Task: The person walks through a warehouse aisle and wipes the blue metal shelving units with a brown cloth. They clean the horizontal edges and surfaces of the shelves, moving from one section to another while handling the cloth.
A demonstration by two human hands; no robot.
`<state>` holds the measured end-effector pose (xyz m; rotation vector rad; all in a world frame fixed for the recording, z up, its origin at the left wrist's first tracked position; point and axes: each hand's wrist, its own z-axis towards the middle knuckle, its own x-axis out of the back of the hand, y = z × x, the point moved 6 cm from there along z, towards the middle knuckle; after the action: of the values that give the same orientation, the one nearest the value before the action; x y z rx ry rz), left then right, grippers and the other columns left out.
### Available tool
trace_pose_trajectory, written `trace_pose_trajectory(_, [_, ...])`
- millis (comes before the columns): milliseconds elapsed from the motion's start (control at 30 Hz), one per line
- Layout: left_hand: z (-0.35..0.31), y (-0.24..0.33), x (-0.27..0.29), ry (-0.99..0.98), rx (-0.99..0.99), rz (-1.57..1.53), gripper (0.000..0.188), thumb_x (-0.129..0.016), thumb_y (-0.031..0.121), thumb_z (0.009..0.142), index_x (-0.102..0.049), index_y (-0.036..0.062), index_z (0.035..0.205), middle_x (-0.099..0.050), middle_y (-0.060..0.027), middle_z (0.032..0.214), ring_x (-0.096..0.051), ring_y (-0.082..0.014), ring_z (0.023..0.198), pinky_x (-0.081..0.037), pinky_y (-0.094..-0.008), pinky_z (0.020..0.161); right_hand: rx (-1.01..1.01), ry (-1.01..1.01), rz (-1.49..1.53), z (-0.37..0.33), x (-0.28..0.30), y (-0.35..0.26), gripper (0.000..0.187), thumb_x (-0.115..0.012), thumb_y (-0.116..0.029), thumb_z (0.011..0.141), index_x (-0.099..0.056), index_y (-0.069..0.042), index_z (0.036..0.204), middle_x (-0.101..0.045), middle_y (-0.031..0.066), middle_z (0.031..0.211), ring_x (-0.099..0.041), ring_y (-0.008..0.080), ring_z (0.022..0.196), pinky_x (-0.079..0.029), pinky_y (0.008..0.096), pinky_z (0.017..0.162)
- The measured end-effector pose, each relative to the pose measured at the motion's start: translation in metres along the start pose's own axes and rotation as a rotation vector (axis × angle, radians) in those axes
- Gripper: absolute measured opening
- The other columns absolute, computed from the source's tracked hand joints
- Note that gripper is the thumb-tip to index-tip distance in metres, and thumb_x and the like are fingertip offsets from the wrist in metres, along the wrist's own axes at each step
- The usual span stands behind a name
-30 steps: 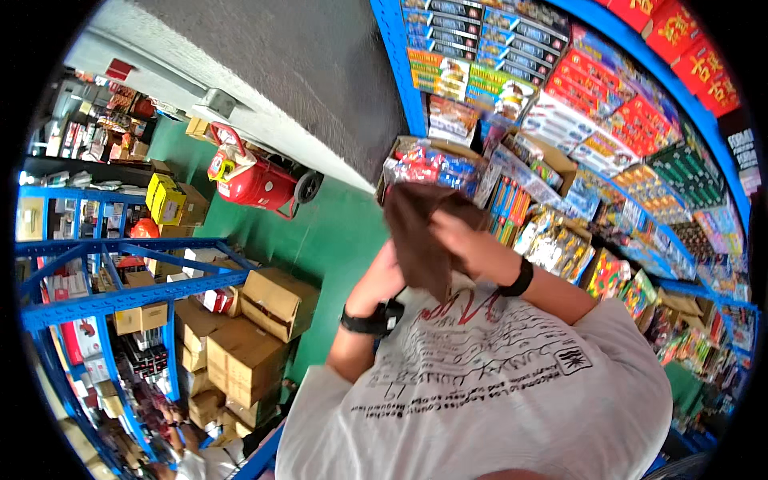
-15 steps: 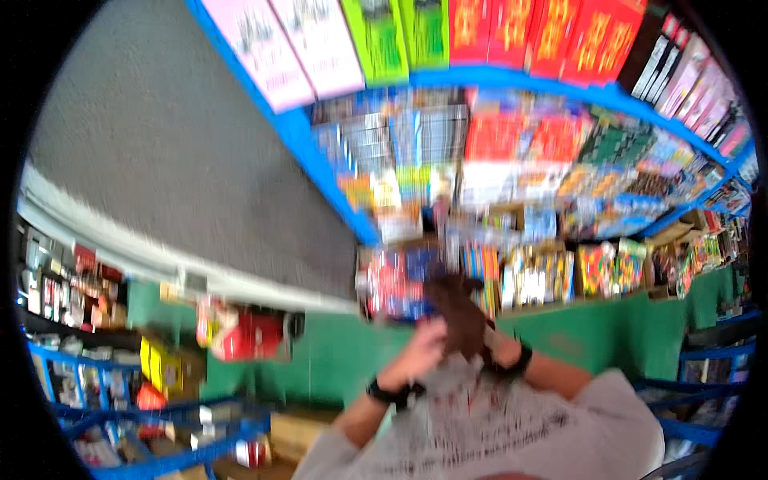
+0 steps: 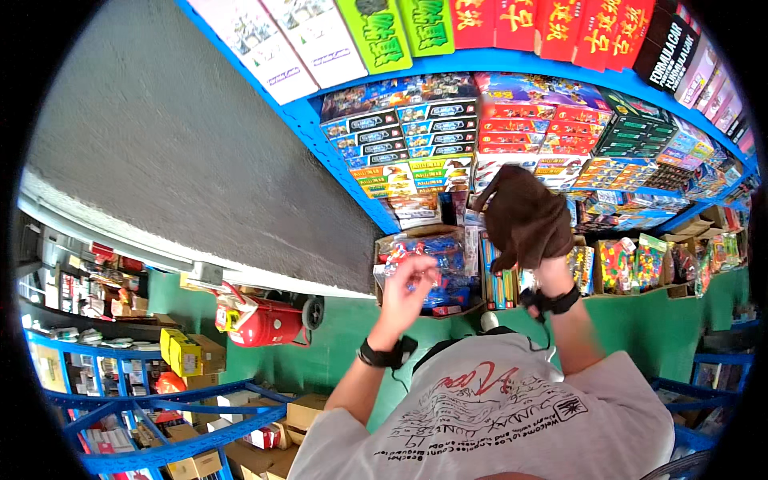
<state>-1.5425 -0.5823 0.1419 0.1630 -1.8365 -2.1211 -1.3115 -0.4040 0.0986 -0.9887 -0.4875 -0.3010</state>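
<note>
A crumpled dark brown cloth point(image 3: 528, 216) is held up in my right hand point(image 3: 554, 274), its folds hiding most of my fingers. The cloth overlaps the lower stacked boxes on the shelf; whether it touches them I cannot tell. My left hand point(image 3: 408, 290) is raised with nothing in it, fingers loosely bent and apart. Behind that hand is a carton point(image 3: 475, 314) holding blue and red plastic packs point(image 3: 446, 292).
A blue shelf point(image 3: 309, 120) bears stacked colourful boxes point(image 3: 436, 132), with open cartons of toy packs point(image 3: 618, 264) along its foot. A grey wall point(image 3: 184, 160) stands left. A red wheeled fire extinguisher point(image 3: 264, 320) is on the green floor, near another blue rack point(image 3: 168, 460).
My hands have moved apart. The right hand has lifted the brown cloth up and to the right, and the left hand has let go of it or come away from it.
</note>
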Motion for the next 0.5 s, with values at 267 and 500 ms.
trace_pose_trajectory(267, [0.157, 0.125, -0.067, 0.092, -0.699, 0.918, 0.033, -0.069, 0.012, 0.082, -0.060, 0.0043, 0.112, -0.060, -0.0168, 0.116, -0.054, -0.0378, 0.111, -0.043, -0.0457, 0.098, 0.391, 0.344, -0.276, 0.170, 0.066, -0.030, 0.051, -0.061, -0.033, 0.089, -0.056, -0.003, 0.130, -0.057, 0.0224, 0.130, -0.050, 0.0448, 0.121, -0.033, 0.0517, 0.105])
trace_pose_trajectory(500, [0.235, 0.100, -0.170, 0.370, -0.883, 1.198, 0.045, -0.067, 0.032, 0.084, -0.060, 0.0069, 0.120, -0.057, -0.0142, 0.121, -0.050, -0.0326, 0.120, -0.031, -0.0552, 0.106, 0.485, 0.375, -0.353, 0.176, 0.034, 0.018, 0.053, -0.057, -0.038, 0.092, -0.055, -0.006, 0.134, -0.054, 0.0217, 0.137, -0.047, 0.0420, 0.128, -0.031, 0.0509, 0.111])
